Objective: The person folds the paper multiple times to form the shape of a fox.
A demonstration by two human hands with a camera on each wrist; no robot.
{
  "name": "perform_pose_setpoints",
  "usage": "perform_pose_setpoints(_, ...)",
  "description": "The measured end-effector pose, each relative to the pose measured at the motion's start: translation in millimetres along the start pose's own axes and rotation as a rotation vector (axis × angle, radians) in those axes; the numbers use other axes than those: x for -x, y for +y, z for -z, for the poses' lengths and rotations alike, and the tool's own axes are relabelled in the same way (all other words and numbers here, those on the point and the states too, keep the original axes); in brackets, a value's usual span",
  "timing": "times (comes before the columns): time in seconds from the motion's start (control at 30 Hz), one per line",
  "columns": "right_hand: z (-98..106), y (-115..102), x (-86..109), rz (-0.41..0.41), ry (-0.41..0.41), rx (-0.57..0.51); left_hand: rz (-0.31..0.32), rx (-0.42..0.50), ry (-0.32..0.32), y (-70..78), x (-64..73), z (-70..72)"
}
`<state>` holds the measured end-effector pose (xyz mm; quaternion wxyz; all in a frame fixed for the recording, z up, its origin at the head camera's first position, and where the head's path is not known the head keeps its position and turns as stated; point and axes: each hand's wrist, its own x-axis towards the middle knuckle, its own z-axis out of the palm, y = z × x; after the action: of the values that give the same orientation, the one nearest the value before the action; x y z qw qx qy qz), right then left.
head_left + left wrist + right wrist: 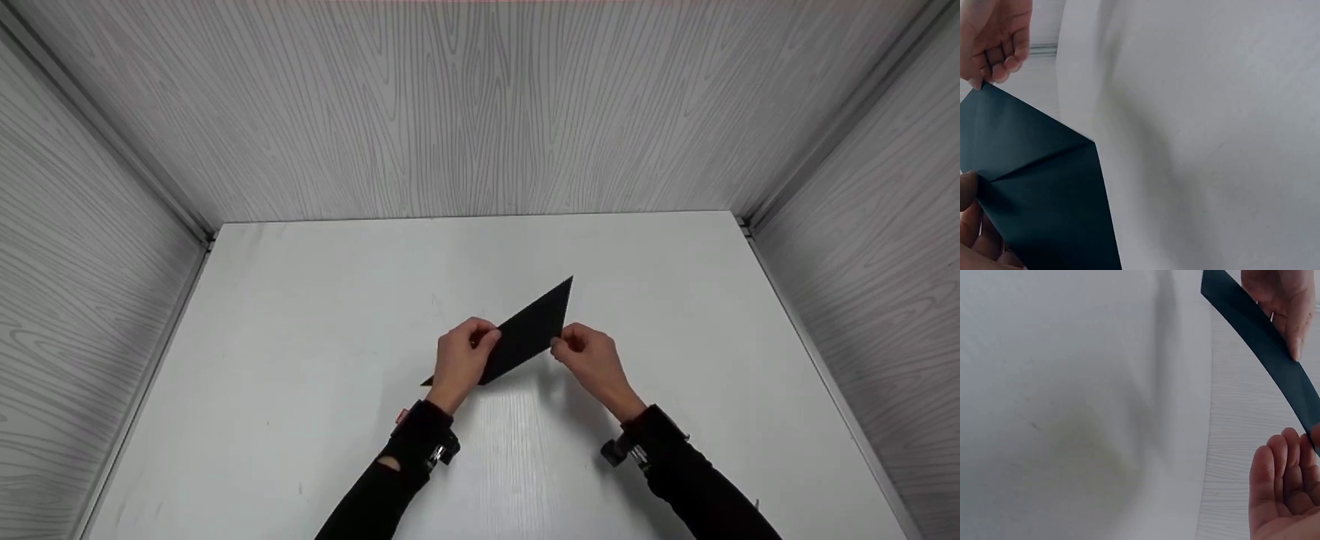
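A dark sheet of folded paper (529, 326) is held tilted above the white table, between both hands. The left hand (459, 360) pinches it near its left part, thumb on the near face. At the lower right corner, the right hand (596, 367) pinches the edge between thumb and forefinger. Seen from the left wrist, the paper (1050, 208) looks dark teal, with a crease running across it to one corner. From the right wrist it appears nearly edge-on as a slightly bowed strip (1264, 343). A small pointed end shows left of the left wrist in the head view.
The white tabletop (300, 322) carries soft shadows of the hands and paper. Grey wood-grain panels stand at the back (465, 112), on the left (82, 225) and on the right (885, 225). Both wrists wear black straps with small devices.
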<state>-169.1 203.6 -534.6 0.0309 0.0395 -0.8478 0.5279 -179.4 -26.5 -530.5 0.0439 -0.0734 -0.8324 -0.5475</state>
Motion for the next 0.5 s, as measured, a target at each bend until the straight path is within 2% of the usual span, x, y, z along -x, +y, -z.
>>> perform_pose_setpoints(0.3,-0.5,11.0,6.3,-0.069,-0.127,0.315,-0.049,-0.289,-0.072,-13.0,-0.6,0.8)
perform_pose_setpoints(0.4,2.7,10.2,5.4,-0.049,-0.088,0.329,-0.074,-0.365,-0.100,-19.2,0.4,1.3)
perform_pose_setpoints(0.5,2.6,6.0,2.9,0.061,0.004,0.292,-0.106,-0.428,-0.117,-22.8,1.5,1.7)
